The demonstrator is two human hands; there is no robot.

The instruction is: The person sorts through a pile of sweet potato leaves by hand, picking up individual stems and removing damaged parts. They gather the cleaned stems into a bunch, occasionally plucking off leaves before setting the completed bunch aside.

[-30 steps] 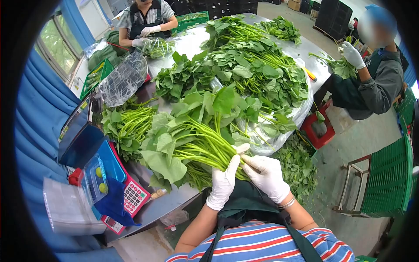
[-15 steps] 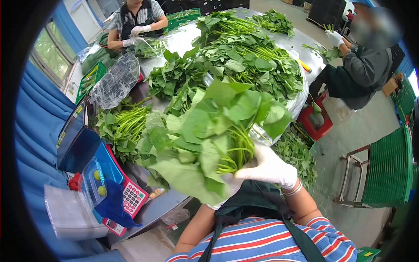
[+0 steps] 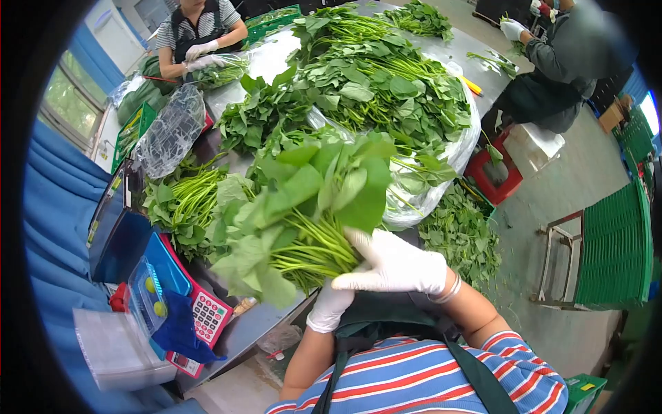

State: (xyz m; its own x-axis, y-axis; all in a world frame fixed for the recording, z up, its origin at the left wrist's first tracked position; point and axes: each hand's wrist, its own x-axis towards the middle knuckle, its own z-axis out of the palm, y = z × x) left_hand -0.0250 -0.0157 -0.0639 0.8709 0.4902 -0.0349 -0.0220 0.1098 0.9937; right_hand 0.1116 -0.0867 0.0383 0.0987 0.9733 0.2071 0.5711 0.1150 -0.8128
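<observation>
A bunch of leafy green stems [image 3: 314, 245] is held up in front of my chest, its leaves spreading left and upward. My right hand [image 3: 396, 265], in a white glove, grips the stem ends from the right, thumb above. My left hand [image 3: 331, 307], also gloved, is under the bunch at its lower side; its fingers are hidden by the stems and leaves. Behind, a large heap of leafy greens [image 3: 386, 90] lies on the metal table [image 3: 476, 62], partly on clear plastic [image 3: 448, 148]. Another bunch [image 3: 189, 200] lies at the left.
A pink scale with keypad [image 3: 207, 317], a plastic tub [image 3: 117, 345] and a clear plastic bag [image 3: 169, 134] are at left. Two people [image 3: 200, 34] [image 3: 552, 69] in gloves handle greens across the table. A red stool [image 3: 493, 176] and stacked green crates [image 3: 614, 252] stand right.
The bunch has moved left and slightly down and turned, so more stems show. My right hand has shifted left with it. At the right, the co-worker's hand has moved left and up.
</observation>
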